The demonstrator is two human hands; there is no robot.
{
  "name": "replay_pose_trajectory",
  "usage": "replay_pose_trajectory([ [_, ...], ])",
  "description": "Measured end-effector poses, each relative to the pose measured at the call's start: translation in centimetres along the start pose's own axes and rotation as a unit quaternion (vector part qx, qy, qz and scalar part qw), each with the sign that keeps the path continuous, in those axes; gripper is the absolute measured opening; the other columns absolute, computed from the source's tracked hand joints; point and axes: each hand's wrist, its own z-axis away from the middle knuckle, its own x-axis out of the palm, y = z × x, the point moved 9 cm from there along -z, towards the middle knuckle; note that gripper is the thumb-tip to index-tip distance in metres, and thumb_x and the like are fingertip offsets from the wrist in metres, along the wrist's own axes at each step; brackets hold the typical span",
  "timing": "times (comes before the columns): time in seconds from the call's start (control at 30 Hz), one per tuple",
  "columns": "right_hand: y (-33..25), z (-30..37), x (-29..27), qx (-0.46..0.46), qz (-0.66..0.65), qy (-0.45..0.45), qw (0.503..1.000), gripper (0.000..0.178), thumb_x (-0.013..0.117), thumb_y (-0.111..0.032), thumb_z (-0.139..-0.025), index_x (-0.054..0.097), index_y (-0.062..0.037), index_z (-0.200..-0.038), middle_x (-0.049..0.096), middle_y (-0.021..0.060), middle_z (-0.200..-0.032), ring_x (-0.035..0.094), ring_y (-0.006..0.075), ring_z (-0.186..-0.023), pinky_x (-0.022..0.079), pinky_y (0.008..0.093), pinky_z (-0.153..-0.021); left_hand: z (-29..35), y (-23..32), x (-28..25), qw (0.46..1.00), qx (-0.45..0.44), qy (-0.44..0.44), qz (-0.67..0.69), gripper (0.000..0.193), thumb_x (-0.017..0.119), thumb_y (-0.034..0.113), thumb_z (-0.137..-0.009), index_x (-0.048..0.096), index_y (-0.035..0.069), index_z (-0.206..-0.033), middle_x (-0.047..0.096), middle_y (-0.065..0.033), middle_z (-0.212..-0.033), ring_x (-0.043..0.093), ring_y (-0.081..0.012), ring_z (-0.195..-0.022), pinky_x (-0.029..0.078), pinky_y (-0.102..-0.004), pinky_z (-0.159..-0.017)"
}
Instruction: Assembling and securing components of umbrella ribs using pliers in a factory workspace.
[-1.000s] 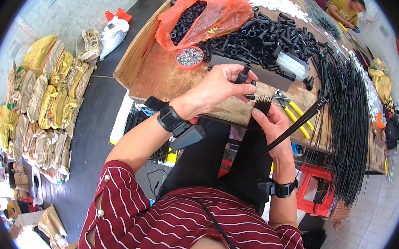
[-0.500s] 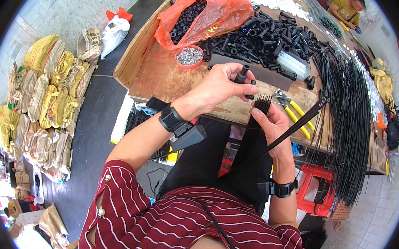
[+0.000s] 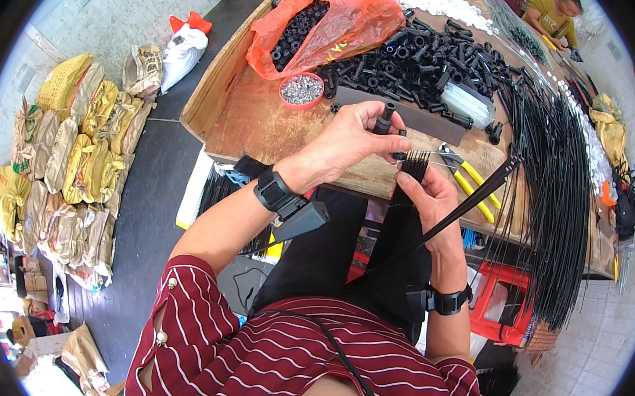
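Note:
My left hand is closed around a black plastic tubular fitting, pinched between thumb and fingers over the bench's front edge. Another short black piece shows beside its fingertips. Just to the right, my right hand grips a flat bundle of thin black rods, thumb across the front. Their fine tips fan out above the thumb, close to the left fingertips. A thin pale line crosses at those tips. Passing the right wrist, a dark tapered strip slants up to the right; whether the hand holds it I cannot tell.
Yellow-handled pliers lie on the wooden bench. Behind are a red bowl of small metal parts, an orange bag and heaped black fittings. Long black rods overhang the right side. Another person works far right.
The fine rod tips and my left fingertips are closer together, and a thin pale line now shows across the tips. The other person's hand has shifted slightly.

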Motion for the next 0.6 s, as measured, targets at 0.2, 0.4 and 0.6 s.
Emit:
replay_pose_trajectory([
  [0.2,-0.09,-0.08,0.0,-0.017,-0.005,0.0,1.0,0.021,0.064,-0.014,-0.089,0.062,-0.0028,-0.107,0.065,0.0008,-0.088,0.061,0.0073,-0.074,0.05,0.0211,-0.067,0.04,0.08,0.1,1.0,0.0,-0.005,-0.002,0.021,0.074,0.007,-0.079,0.06,0.004,-0.095,0.061,0.0005,-0.089,0.059,-0.007,-0.078,0.052,-0.023,-0.067],
  [0.4,0.01,-0.06,-0.2,-0.04,0.008,0.013,0.999,0.022,0.064,-0.015,-0.089,0.062,-0.003,-0.107,0.065,0.0001,-0.086,0.06,0.0059,-0.072,0.048,0.0197,-0.064,0.15,0.13,0.35,1.0,0.006,-0.021,0.02,0.02,0.074,0.008,-0.08,0.06,0.004,-0.094,0.061,0.0002,-0.085,0.059,-0.0074,-0.074,0.052,-0.023,-0.066],
  [0.6,0.36,0.08,-0.23,-0.022,0.058,0.012,0.998,0.022,0.063,-0.018,-0.089,0.063,-0.0043,-0.107,0.065,-0.0006,-0.082,0.058,0.0046,-0.071,0.045,0.0181,-0.06,0.71,0.27,0.42,1.0,0.014,-0.011,0.002,0.018,0.071,0.008,-0.082,0.061,0.003,-0.096,0.063,-0.0017,-0.087,0.061,-0.0087,-0.077,0.053,-0.0247,-0.067],
])
